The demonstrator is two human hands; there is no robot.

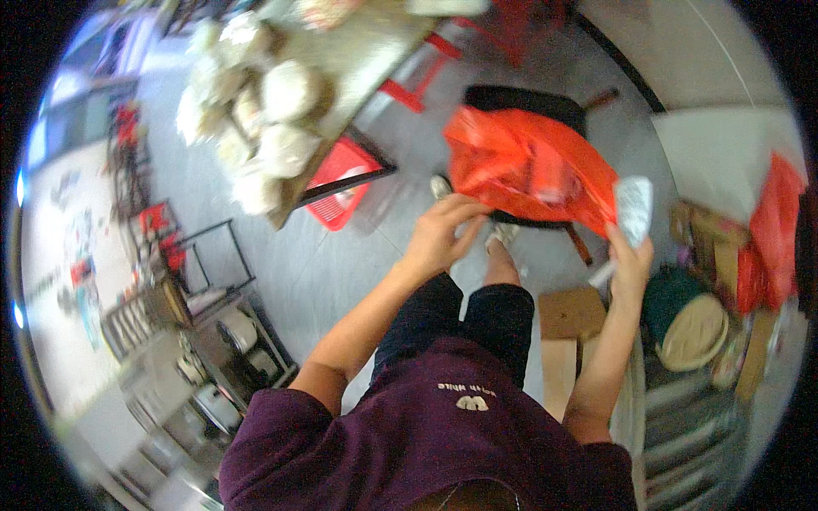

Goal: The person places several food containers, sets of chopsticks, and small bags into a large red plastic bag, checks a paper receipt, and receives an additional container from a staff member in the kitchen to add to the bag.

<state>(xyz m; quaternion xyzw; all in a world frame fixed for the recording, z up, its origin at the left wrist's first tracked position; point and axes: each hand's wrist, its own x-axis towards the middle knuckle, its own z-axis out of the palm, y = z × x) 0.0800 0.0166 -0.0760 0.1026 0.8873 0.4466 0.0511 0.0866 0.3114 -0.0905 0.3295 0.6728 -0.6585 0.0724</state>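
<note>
A red plastic bag (521, 160) is stretched between my two hands, above a dark stool or chair (524, 99) on the floor. My left hand (447, 230) pinches the bag's near left edge with its fingertips. My right hand (629, 259) grips the bag's right end together with a pale, paper-like item (634, 207) that bears printing. A reddish object (549, 175) shows blurred within the bag; its kind cannot be told.
At the upper left, white plastic-wrapped bundles (291, 89) lie on a table (383, 45). Beneath its corner is a red plastic basket (339, 207). A cardboard box (572, 313) and a green container (671, 300) stand at right; metal racks (236, 345) stand at lower left.
</note>
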